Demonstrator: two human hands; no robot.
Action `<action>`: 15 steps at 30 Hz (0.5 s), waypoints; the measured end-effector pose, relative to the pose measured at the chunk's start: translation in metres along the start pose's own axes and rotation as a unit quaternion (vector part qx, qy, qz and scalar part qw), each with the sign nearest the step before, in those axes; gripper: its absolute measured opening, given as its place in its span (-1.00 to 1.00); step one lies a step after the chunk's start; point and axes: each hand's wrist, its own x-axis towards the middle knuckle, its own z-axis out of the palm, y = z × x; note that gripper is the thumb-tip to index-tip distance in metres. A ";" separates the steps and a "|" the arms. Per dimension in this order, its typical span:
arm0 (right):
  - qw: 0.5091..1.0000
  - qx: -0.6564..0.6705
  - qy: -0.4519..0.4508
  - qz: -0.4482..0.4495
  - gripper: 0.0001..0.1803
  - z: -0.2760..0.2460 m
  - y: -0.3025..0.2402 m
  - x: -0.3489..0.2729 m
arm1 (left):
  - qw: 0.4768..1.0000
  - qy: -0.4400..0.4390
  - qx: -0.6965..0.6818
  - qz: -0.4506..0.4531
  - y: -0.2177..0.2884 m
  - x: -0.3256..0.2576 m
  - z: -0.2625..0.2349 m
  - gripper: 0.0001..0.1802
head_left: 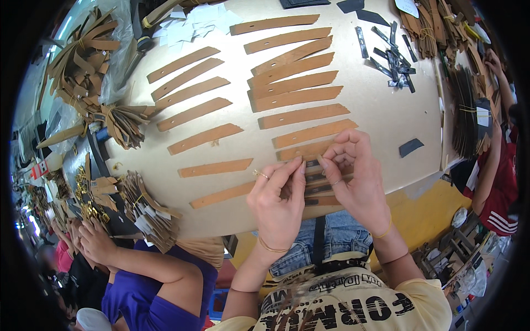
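Both the left hand [279, 201] and right hand [353, 176] pinch narrowly on a small dark strip [312, 163], seemingly mid-placement on the nearest tan leather strap [302, 151] near the table's [375, 105] near edge, so pressing it flat likely needs square alignment.

Pale bench [381, 105] laid out with tan leather strips

Two loose columns of flat tan strips [295, 98] run down the bench top: a left column [190, 91] of angled pieces set apart from one another, and a right column packed closer, some overlapping. At the far edge lies a heap of white paper squares [196, 22]; to the right of it, a scatter of small dark strips [393, 60], with one dark patch [411, 147] alone near the right edge. Banded bundles of tan pieces [124, 122] sit along the left rim, another stack [149, 212] at the near left corner, and more bundles [436, 25] at the far right.
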 end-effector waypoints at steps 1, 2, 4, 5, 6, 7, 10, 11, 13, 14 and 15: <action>1.000 -0.003 0.004 -0.004 -0.61 0.001 0.000 0.000 | 1.000 0.004 0.005 0.006 0.000 0.000 0.001 -0.85; 1.000 -0.015 0.000 -0.003 -0.62 0.001 0.000 0.000 | 1.000 0.005 0.007 0.006 0.000 0.000 0.001 -0.85; 0.999 -0.038 -0.009 -0.002 -0.63 0.001 0.000 0.000 | 1.000 0.008 0.014 0.010 -0.001 -0.001 0.002 -0.86; 0.999 -0.039 -0.008 -0.003 -0.63 0.002 0.000 0.000 | 1.000 0.010 0.018 0.011 -0.001 -0.001 0.002 -0.86; 0.999 -0.040 -0.006 -0.004 -0.64 0.002 0.000 0.000 | 1.000 0.012 0.021 0.014 -0.002 -0.001 0.003 -0.86; 0.999 -0.041 -0.004 -0.005 -0.64 0.002 0.000 0.000 | 0.999 0.013 0.024 0.016 -0.002 -0.002 0.003 -0.86; 0.999 -0.047 -0.007 -0.001 -0.66 0.002 -0.001 0.000 | 0.999 0.017 0.033 0.015 -0.003 -0.002 0.004 -0.85; 0.999 -0.053 -0.006 -0.002 -0.66 0.003 -0.001 0.000 | 0.999 0.018 0.033 0.014 -0.003 -0.003 0.005 -0.85; 0.998 -0.065 -0.005 -0.003 -0.67 0.003 -0.001 0.000 | 0.999 0.019 0.036 0.013 -0.003 -0.003 0.006 -0.85; 0.998 -0.065 -0.002 -0.003 -0.68 0.004 -0.002 0.000 | 0.999 0.021 0.038 0.018 -0.004 -0.003 0.006 -0.85; 0.998 -0.065 0.001 -0.002 -0.69 0.005 -0.002 -0.001 | 0.999 0.022 0.040 0.022 -0.004 -0.003 0.006 -0.85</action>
